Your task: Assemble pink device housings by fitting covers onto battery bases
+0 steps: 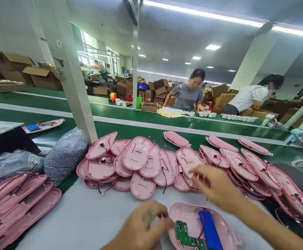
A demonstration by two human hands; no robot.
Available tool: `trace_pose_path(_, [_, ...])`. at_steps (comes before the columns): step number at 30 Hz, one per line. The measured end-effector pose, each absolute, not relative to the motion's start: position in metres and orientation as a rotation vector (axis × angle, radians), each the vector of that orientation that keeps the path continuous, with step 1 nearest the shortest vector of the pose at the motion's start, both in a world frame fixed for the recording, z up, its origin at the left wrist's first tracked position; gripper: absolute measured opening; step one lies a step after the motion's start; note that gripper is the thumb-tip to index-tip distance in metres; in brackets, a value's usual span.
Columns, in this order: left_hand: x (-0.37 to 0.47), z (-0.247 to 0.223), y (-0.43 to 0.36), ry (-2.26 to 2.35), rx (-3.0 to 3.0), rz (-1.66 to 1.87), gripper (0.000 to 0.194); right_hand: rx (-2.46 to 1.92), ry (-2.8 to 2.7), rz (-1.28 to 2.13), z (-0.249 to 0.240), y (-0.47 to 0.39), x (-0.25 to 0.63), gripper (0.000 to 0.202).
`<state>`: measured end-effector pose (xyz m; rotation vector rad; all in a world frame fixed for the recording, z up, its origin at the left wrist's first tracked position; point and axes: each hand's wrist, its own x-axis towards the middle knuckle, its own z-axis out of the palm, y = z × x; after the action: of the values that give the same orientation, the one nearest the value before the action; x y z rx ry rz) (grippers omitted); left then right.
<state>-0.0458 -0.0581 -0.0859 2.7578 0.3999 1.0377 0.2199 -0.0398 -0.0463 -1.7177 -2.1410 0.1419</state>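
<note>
Pink oval shell, left hand beside rim.

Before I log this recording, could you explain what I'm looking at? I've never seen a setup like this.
There is no machine arm here, just a person's two bare hands. The single picture comes from a camera on their head, looking forward and down.

On the pale work surface sits an open pink shell holding a green circuit board and a blue block. The left hand is at its rim; the right hand is by the piled pink shells, several with thin wires. Blur hides whether either hand grips anything. A clear bag stands left of the pile. Two other people are farther back.
</note>
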Motion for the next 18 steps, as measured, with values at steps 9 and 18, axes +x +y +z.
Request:
trace_pose_path(9, [-0.024, -0.071, -0.061, 0.866, 2.282, 0.396, 0.038, -2.308, -1.906, -0.037, -0.039, 0.048, 0.255, 0.019])
trace_pose_path(18, [0.010, -0.099, -0.053, 0.890, 2.096, 0.780, 0.011, -1.856, -1.937, -0.123, 0.002, -0.027, 0.278, 0.023])
